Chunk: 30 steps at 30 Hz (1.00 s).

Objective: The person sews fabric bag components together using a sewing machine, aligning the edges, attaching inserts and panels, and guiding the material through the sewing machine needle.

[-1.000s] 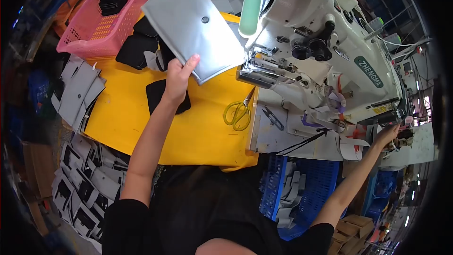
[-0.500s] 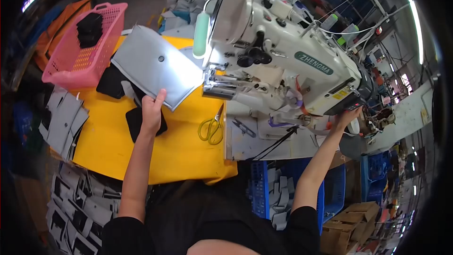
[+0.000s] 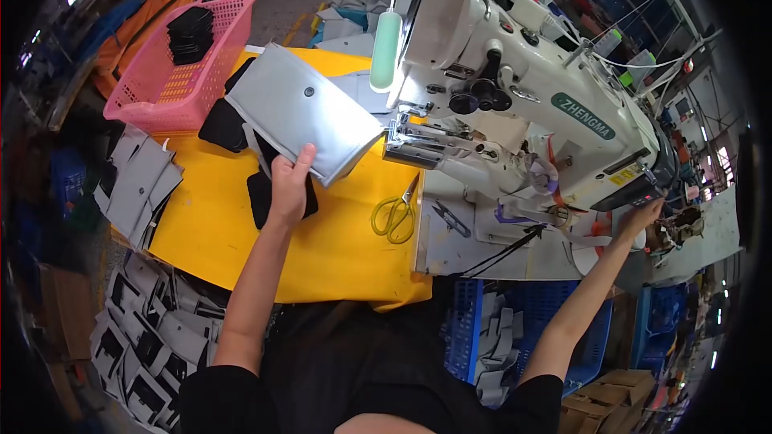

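My left hand (image 3: 291, 185) grips the lower edge of a flat silver-grey pouch (image 3: 297, 112) with a round dark snap, thumb on top. The pouch's right corner is at the arm end of a white sewing machine (image 3: 515, 56), beneath a lit green lamp (image 3: 386, 50). Black pieces (image 3: 223, 126) lie partly under the pouch on the yellow sheet (image 3: 209, 225). Far to the right, my right hand (image 3: 643, 215) reaches to the control box (image 3: 635, 193) at the machine's right end; its fingers are too small to make out clearly.
Yellow-handled scissors (image 3: 394, 218) and small snips (image 3: 451, 219) lie near the machine. A pink basket (image 3: 153, 96) holds black pieces. Grey pouches (image 3: 138, 181) are stacked at the left, with more in a heap (image 3: 153, 329) below. A blue crate (image 3: 462, 329) and cardboard (image 3: 607, 398) stand lower right.
The view has shifted between frames. The pouch in my left hand now sits lower relative to the machine than in the earliest frame. My right hand remains by the machine's right end.
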Tool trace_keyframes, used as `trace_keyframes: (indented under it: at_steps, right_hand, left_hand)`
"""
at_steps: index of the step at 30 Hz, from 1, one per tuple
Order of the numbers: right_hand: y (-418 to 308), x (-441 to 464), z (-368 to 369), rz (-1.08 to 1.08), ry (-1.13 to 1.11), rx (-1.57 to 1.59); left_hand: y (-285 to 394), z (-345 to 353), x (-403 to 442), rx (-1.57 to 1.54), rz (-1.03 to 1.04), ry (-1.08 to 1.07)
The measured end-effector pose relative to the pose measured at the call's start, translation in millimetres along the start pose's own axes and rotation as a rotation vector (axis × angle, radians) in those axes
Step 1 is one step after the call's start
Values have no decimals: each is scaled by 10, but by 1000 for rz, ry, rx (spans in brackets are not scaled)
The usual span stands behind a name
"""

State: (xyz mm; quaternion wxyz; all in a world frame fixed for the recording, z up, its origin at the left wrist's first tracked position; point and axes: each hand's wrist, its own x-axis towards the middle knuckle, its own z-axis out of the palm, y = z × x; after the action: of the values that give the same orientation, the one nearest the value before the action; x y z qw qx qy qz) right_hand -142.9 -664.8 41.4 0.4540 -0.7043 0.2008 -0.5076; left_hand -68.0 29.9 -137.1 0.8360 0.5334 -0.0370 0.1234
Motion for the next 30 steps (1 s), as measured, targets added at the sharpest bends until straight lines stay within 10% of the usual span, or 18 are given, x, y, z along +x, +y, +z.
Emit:
trace_keyframes:
  at_steps: [5,7,9,16,20,21,22,23,25,30]
  right_hand:
    - [-363,-250,77,6,58,-52]
    - [-738,-672,118,-529,327,-605]
    - [-1056,-1319,399,-600,317,-162]
    - [-1782,-3063,2113,-749,-865,-250]
    - [-1222,-2610,2992,-17,-1073,-520]
    - [-426,-2147,3129,-30,-1082,-518]
    - [-225,-2070,3478,-701,-1130,-697]
    - [-37,-1951,3631,-712,-1137,-690]
    - [-1040,-2345,3743,721,-924,581]
    - [-1656,-2617,3570,742,-1267,794]
  left_hand:
    - [319,-84,300,-158,-76,163]
    - [443,-98,542,-153,-103,125]
    - [498,-60,770,-164,-165,140]
    - [249,183,1617,-118,-122,168]
    - [-28,278,2184,-102,-72,260]
    - [-59,359,2245,-83,-26,310]
    - [-80,432,2284,-62,19,359]
    - [-104,493,2316,-63,25,371]
    - [-106,608,2347,178,49,492]
    - [-114,651,2106,245,31,463]
